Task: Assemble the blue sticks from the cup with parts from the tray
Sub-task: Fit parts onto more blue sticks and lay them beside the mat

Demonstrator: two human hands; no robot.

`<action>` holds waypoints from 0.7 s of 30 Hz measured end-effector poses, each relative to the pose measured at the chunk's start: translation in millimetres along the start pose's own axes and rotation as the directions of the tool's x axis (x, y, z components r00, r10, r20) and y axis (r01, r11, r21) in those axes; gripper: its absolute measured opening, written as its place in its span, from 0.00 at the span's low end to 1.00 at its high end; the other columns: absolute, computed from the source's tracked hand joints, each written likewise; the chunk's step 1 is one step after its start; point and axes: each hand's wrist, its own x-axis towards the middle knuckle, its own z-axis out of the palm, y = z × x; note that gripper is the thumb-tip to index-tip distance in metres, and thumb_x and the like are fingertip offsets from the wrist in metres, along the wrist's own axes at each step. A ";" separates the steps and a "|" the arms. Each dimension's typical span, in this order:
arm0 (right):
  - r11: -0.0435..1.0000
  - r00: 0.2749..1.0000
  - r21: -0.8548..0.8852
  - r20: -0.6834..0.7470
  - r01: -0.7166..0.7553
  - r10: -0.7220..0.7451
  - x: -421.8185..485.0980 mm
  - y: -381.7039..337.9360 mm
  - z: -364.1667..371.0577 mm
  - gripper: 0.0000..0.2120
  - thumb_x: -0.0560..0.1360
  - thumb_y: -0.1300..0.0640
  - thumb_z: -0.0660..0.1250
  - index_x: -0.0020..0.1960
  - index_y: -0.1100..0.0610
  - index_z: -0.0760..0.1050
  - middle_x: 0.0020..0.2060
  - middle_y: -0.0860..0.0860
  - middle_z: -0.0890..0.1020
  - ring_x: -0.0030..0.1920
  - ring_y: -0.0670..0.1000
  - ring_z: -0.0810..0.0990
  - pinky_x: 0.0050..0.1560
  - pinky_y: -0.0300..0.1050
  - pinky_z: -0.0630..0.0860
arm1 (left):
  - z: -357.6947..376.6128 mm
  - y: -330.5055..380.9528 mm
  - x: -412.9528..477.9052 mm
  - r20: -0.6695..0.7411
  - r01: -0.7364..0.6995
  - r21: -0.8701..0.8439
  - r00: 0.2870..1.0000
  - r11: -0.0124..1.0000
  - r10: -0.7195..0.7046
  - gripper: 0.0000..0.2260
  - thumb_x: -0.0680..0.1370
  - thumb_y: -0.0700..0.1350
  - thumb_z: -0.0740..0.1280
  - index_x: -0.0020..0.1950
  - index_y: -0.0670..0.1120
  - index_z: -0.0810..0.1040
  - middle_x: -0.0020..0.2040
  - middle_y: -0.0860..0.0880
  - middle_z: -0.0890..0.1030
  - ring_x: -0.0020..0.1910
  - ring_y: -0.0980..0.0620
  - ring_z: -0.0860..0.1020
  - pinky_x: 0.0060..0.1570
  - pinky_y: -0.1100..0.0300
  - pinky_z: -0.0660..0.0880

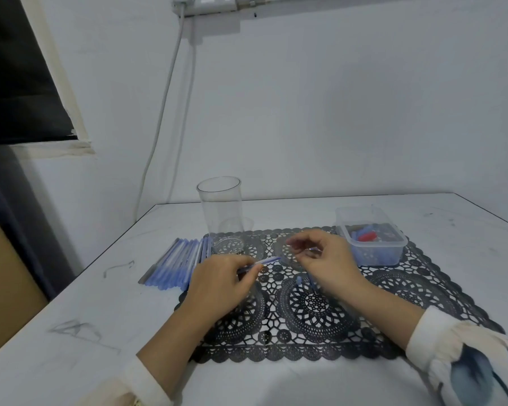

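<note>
My left hand (pixel 219 284) pinches a blue stick (pixel 266 261) that points up and right toward my right hand (pixel 324 259). My right hand's fingers are curled just past the stick's tip and seem to pinch something small; it is too blurred to name. A small blue piece (pixel 299 280) lies on the mat under my right hand. The clear cup (pixel 220 209) stands behind my left hand with no sticks in it. The clear tray (pixel 371 237) of blue and red parts sits to the right of my right hand.
A row of several blue sticks (pixel 173 266) lies on the white table (pixel 115 317) left of the black lace mat (pixel 305 315). A wall with hanging cables stands close behind the table. A brown box (pixel 3 276) sits beyond the left table edge.
</note>
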 end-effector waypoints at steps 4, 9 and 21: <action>0.949 0.985 -0.311 0.172 0.055 -0.001 4.2 1.3 -7.5 0.12 0.72 0.64 0.68 0.43 0.46 0.81 0.40 0.39 0.79 0.37 0.39 0.79 0.39 0.30 0.75 | -0.7 -2.4 1.2 0.001 0.020 -0.007 1.000 1.000 -0.020 0.12 0.77 0.56 0.63 0.53 0.54 0.82 0.42 0.58 0.83 0.40 0.63 0.78 0.41 0.63 0.78; 0.819 0.926 -0.518 0.374 0.246 -0.041 5.5 3.9 -4.2 0.08 0.72 0.60 0.67 0.47 0.52 0.83 0.39 0.44 0.76 0.40 0.42 0.74 0.38 0.24 0.65 | -0.6 -3.3 1.1 0.004 0.030 -0.010 1.000 1.000 -0.029 0.12 0.76 0.56 0.63 0.54 0.55 0.82 0.41 0.57 0.83 0.40 0.61 0.79 0.41 0.60 0.78; 0.758 0.900 -0.573 0.434 0.311 -0.040 4.0 3.4 -2.5 0.11 0.73 0.63 0.65 0.48 0.51 0.83 0.46 0.47 0.79 0.41 0.40 0.71 0.43 0.27 0.63 | -0.4 -2.7 1.5 0.010 0.025 0.003 1.000 1.000 -0.025 0.12 0.77 0.56 0.62 0.54 0.54 0.81 0.43 0.57 0.83 0.42 0.61 0.79 0.42 0.60 0.78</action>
